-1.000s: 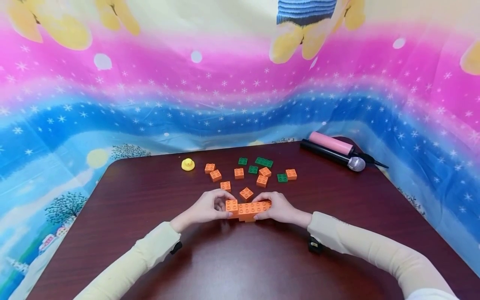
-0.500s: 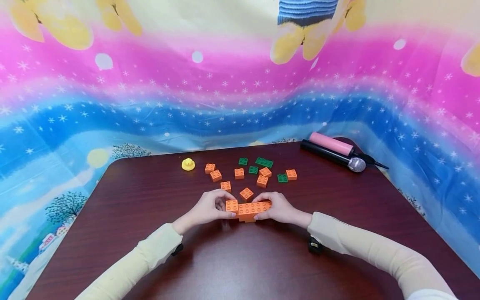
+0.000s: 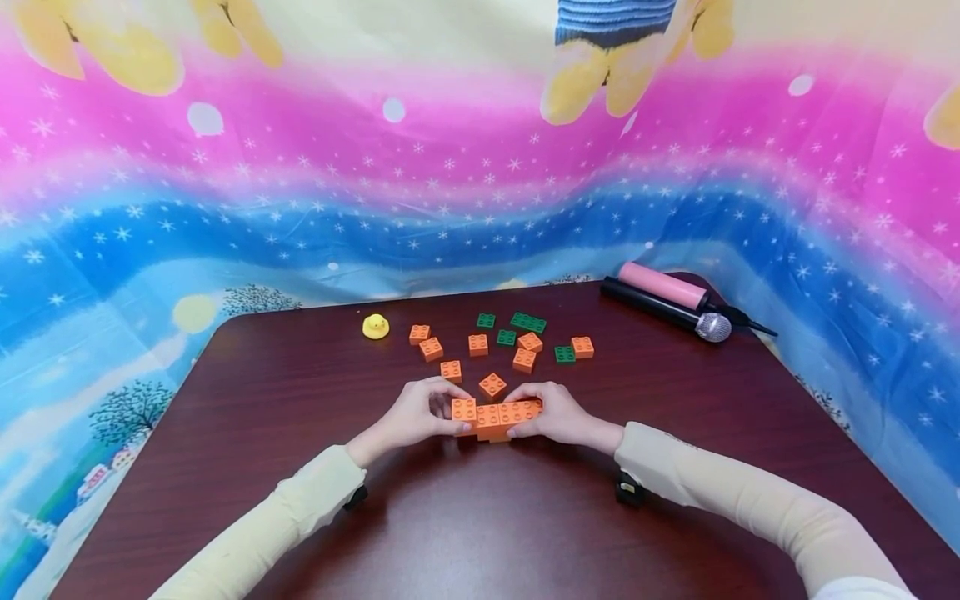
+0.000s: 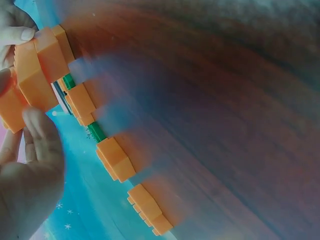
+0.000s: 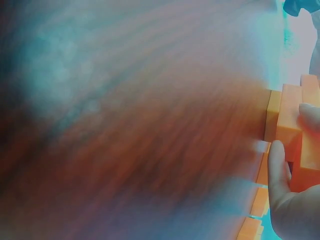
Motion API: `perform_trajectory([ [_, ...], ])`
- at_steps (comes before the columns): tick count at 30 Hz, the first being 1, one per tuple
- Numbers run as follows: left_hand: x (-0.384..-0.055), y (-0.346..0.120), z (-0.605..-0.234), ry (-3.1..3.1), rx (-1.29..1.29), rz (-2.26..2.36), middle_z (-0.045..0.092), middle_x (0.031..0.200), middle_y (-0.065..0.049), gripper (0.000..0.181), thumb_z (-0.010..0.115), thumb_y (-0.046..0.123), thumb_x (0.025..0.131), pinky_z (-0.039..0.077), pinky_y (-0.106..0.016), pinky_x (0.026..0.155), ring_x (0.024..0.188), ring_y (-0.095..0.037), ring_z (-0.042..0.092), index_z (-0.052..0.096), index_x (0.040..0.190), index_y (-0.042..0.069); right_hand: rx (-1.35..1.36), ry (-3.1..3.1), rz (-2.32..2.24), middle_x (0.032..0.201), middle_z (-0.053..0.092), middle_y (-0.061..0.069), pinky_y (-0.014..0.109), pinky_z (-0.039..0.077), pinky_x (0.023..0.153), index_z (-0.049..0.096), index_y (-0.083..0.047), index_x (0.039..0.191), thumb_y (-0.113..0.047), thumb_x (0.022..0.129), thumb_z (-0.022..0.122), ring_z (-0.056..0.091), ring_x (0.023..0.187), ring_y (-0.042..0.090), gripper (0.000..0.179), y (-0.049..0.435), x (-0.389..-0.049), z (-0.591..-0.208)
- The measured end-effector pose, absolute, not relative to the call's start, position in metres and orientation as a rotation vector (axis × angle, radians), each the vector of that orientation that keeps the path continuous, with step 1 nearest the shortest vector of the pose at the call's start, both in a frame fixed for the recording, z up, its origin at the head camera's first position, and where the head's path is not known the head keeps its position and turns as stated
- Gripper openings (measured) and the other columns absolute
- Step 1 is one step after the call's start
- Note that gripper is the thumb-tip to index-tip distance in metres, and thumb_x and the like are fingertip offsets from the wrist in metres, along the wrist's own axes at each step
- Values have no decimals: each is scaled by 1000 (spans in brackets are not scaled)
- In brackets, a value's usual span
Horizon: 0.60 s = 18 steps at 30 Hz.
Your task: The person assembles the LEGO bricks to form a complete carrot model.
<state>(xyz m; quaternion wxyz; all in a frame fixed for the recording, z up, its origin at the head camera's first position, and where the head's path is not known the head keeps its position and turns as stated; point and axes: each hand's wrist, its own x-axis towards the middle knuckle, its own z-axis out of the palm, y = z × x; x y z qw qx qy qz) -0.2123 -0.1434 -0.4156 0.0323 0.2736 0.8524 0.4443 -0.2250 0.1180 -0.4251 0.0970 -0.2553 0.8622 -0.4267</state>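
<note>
Centrally, an orange brick assembly lay between the two hands, over the table and just nearer the person than the loose orange bricks. Its colour was a uniform bright orange; the upper row bore round studs and showed a square piece beside a longer one, with part of a lower tier beneath. At its left, a square, four-studded end brick sat slightly higher than the row — whether it was locked on or merely abutting could not be told. In the left wrist view the side walls appeared smooth and flat, the layers stepped. The fingers of the left hand were clamped on the end brick; those of the right hand gripped the assembly's right end, partly covering it. Beyond lay four green bricks — one longer than the rest — with a yellow duck to the left and a microphone beside a pink cylinder at far right.
</note>
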Motion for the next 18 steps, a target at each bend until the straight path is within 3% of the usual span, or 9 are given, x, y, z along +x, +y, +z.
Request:
perform_trajectory([
  [6,-210,-143,-417,2661,764,1351,68,105,1,37,82,30,75,55,-31,77,92,-18,59,70,107,15,-749,2546,-1264,105,68,1,33,45,79,71,-17,106,-25,74,83,54,89,17,36,118,-225,-425],
  [10,-208,-143,-418,2610,695,1383,68,110,-3,39,79,31,78,55,-32,82,93,-16,66,67,112,15,-756,2547,-1268,105,68,1,34,45,80,71,-17,106,-24,73,83,55,89,17,36,118,-226,-424],
  [18,-206,-142,-422,2302,561,1619,65,110,-15,42,77,20,81,58,-37,67,80,-20,70,62,118,6,-743,2553,-1258,105,68,0,34,45,81,71,-18,106,-25,73,84,55,89,17,36,117,-225,-425],
])
